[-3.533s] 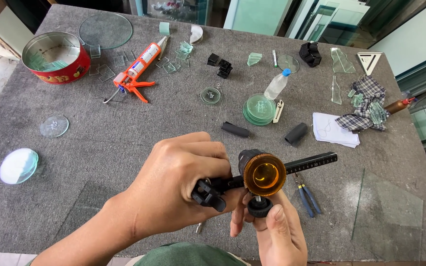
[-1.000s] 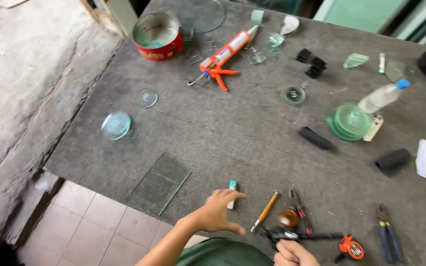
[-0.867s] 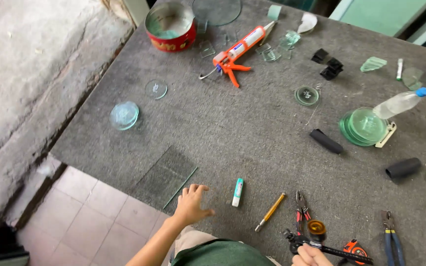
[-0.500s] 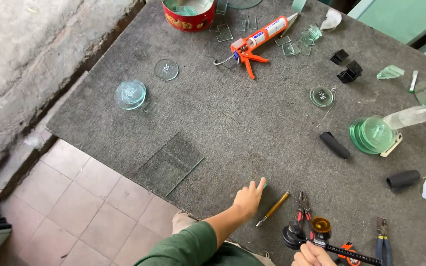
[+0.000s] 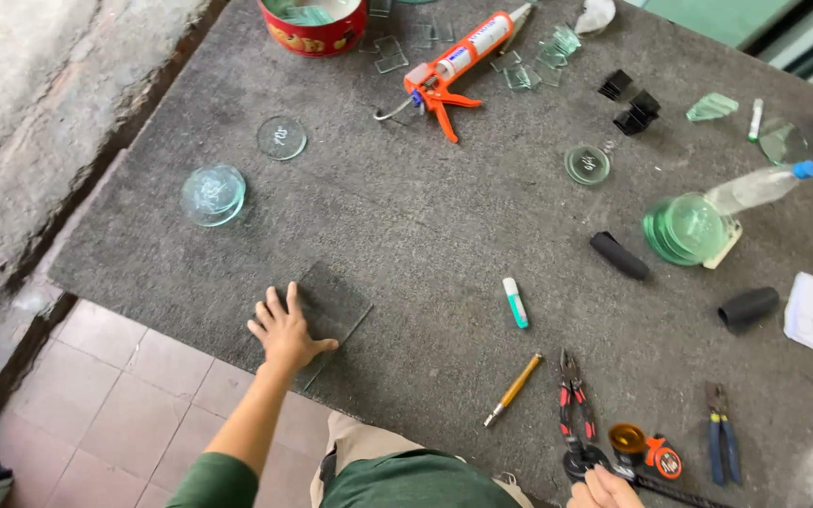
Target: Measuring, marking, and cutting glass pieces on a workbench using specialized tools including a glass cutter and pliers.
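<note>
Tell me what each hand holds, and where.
The left hand lies flat on a clear glass sheet at the table edge. The right hand grips the circle glass cutter by its suction base.

Two pliers (image 5: pixel 573 395), two black cylinders (image 5: pixel 618 255), one caulking gun (image 5: pixel 458 61)

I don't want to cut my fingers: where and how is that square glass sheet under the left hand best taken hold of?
The glass sheet lies flat at the near edge of the table, with one corner seeming to jut slightly past it. The left hand lies flat on top. Probably best to come from the near side: slide it a little further over the edge, then pinch that overhang, thumb on top and fingers beneath, pressing the flat faces rather than the edges.
</note>
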